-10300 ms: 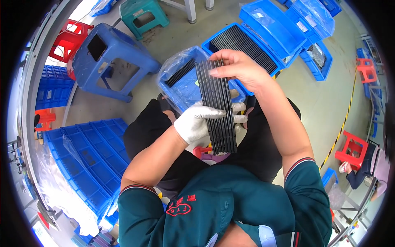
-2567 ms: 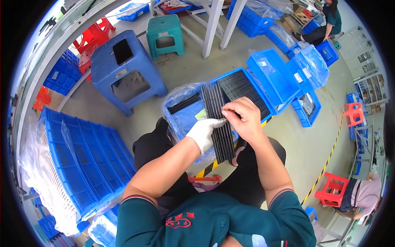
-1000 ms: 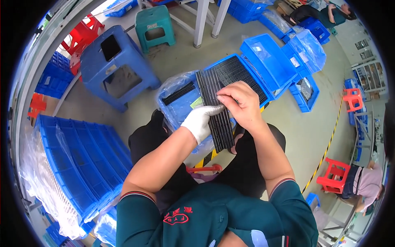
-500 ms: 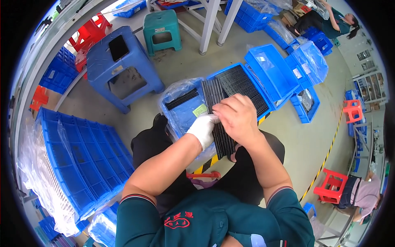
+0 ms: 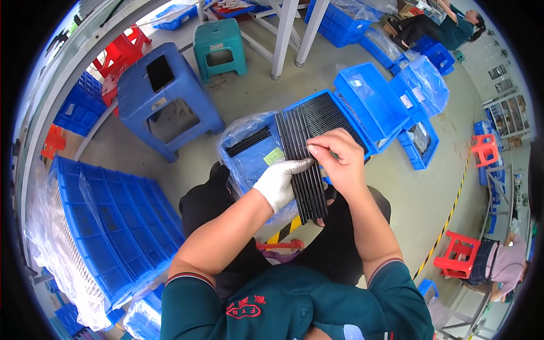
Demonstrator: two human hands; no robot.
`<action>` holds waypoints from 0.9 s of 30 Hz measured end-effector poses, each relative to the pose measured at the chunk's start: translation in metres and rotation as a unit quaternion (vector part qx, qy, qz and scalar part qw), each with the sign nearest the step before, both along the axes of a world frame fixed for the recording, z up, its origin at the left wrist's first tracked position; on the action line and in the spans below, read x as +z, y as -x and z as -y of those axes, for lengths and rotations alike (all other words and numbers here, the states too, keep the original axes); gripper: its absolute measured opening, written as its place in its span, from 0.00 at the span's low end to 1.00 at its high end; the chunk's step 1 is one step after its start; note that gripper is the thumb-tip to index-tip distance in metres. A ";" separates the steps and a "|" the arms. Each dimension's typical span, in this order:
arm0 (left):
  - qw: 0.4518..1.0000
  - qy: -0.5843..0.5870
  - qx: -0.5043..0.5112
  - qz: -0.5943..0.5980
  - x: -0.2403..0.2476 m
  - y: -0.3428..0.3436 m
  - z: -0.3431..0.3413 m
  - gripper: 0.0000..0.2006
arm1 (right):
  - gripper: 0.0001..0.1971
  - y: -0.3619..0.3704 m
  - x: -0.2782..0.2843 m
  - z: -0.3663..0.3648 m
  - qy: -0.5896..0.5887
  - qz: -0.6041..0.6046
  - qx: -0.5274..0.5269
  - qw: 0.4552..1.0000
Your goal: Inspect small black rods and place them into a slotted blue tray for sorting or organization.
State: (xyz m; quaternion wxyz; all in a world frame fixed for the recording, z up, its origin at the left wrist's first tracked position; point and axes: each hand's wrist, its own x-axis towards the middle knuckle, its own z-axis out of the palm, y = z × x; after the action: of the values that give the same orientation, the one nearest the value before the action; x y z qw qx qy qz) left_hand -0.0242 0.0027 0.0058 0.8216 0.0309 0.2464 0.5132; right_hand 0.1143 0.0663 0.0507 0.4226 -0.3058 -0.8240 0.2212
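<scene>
while the gloved left hand [image 5: 275, 185] clasped black strips [image 5: 306, 186], the bare right hand [image 5: 343, 160], its pinch unclear, apparently adjusted their edge, likely needing steady support next.

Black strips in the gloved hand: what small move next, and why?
Perhaps firm up the grip of the gloved left hand on the black strips: both ends extend beyond it, and the right hand is at their right edge.

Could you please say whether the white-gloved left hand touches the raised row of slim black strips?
Touching: the head view shows the left hand with its thumb across the black strips.
</scene>
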 end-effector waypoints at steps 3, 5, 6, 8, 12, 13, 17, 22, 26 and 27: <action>1.000 0.000 -0.007 0.020 -0.001 0.000 0.000 0.12 | 0.06 -0.002 -0.009 -0.003 0.073 0.006 0.000 0.997; 1.000 -0.003 -0.009 0.014 -0.002 0.000 0.001 0.12 | 0.06 -0.001 -0.011 -0.003 0.076 -0.003 0.005 0.997; 1.000 -0.007 -0.009 0.009 -0.003 0.000 0.001 0.12 | 0.06 -0.001 -0.010 -0.003 0.077 -0.003 0.004 0.997; 1.000 -0.008 -0.010 0.017 -0.002 0.000 0.001 0.12 | 0.06 -0.002 -0.010 -0.003 0.096 -0.009 0.002 0.995; 0.998 -0.011 -0.019 0.053 0.008 0.005 0.005 0.13 | 0.08 -0.003 -0.010 -0.003 0.053 0.012 0.037 0.998; 0.998 -0.009 -0.019 0.052 0.003 0.003 0.005 0.13 | 0.08 -0.002 -0.007 -0.002 0.013 0.037 0.031 0.999; 1.000 0.008 0.008 -0.010 -0.011 0.000 0.004 0.12 | 0.09 -0.001 -0.010 -0.001 -0.012 0.083 0.012 0.996; 0.999 -0.012 -0.019 0.046 -0.004 0.004 0.001 0.15 | 0.08 -0.001 0.003 -0.001 -0.054 0.025 -0.002 0.998; 1.000 0.004 -0.015 0.023 -0.002 0.003 0.001 0.15 | 0.08 -0.003 0.000 0.000 -0.016 0.024 0.015 0.999; 1.000 0.005 -0.016 0.023 0.000 0.004 0.002 0.15 | 0.08 -0.002 -0.003 0.001 -0.002 0.034 0.025 0.999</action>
State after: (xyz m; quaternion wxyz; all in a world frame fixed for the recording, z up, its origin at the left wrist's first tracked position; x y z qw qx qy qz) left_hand -0.0279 0.0008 0.0061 0.8354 0.0193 0.2292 0.4992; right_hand 0.1161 0.0653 0.0479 0.3888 -0.2913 -0.8461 0.2193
